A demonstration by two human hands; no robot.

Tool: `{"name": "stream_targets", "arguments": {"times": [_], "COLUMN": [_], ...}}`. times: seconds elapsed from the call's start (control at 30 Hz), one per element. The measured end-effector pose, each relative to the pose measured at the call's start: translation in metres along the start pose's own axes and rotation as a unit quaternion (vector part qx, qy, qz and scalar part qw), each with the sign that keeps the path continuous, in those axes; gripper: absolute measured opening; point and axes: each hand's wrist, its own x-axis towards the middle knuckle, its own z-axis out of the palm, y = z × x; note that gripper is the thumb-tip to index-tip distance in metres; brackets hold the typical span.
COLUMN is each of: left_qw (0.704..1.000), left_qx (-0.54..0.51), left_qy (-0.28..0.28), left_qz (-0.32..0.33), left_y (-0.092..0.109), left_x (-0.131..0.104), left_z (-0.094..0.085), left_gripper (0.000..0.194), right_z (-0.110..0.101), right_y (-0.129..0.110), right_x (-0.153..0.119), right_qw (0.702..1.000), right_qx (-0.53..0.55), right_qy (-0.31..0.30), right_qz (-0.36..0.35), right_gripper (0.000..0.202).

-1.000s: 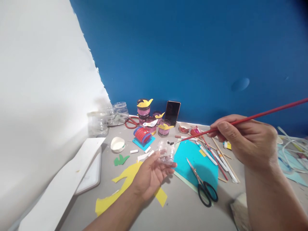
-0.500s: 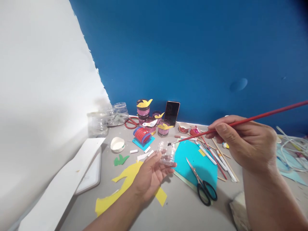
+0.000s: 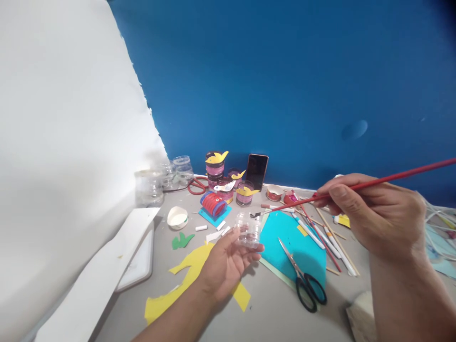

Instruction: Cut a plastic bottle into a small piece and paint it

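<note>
A clear plastic cup (image 3: 248,230), which looks like a cut piece of bottle, rests tilted in my left hand (image 3: 228,263), thumb on one side and fingers underneath. My right hand (image 3: 374,213) pinches a long red paintbrush (image 3: 342,191) between thumb and fingers. Its dark-tipped bristles are at the cup's upper rim; whether they touch it I cannot tell. Below the brush, black-handled scissors (image 3: 302,280) lie partly on a blue sheet (image 3: 285,237). Yellow paper cutouts (image 3: 188,275) spread beneath my left forearm.
Painted cups with yellow paper birds (image 3: 245,192) stand by the wall near a propped phone (image 3: 257,171). Clear plastic cups (image 3: 148,187) are at the left. A red and blue roll (image 3: 213,204) sits on blue paper. Markers (image 3: 329,242) and sticks lie at the right.
The whole view has shifted slightly, so things appear a little lower and to the right. My right hand has moved slightly right with the brush; both holds are unchanged.
</note>
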Motion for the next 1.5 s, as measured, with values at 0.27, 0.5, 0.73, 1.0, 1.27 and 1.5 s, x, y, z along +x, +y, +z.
{"name": "stream_targets", "arguments": {"times": [0.27,0.5,0.73,1.0,1.27,1.5], "left_qw": [1.000,1.000,1.000,1.000,1.000,1.000], "left_qx": [0.015,0.018,0.025,0.001,-0.003,-0.015], "left_qy": [0.007,-0.005,-0.010,-0.006,-0.013,-0.016], "left_qz": [0.020,0.021,0.010,-0.006,-0.007,-0.003], "left_y": [-0.0028,-0.0030,-0.0028,0.0026,0.0007,0.0010], "left_x": [0.0005,-0.0001,0.0002,0.0002,0.0006,0.0000], "left_z": [-0.0008,-0.0016,-0.0007,-0.0023,-0.0021,-0.0017], "left_gripper": [0.031,0.030,0.028,0.027,0.024,0.023], "right_z": [0.0010,0.0006,-0.0002,-0.0038,-0.0016,-0.0059], "right_y": [0.0029,0.0039,0.0023,0.0009,-0.0053,-0.0012], "right_x": [-0.0015,-0.0009,0.0020,0.0025,0.0025,0.0027], "right_qw": [0.999,0.999,0.999,0.999,0.999,0.999], "right_qx": [0.026,0.018,0.010,-0.017,0.003,-0.020], "right_qy": [-0.023,-0.031,-0.038,-0.030,-0.026,-0.034], "right_qz": [0.003,-0.021,-0.030,-0.035,-0.041,-0.028], "right_gripper": [0.022,0.024,0.021,0.021,0.024,0.020]}}
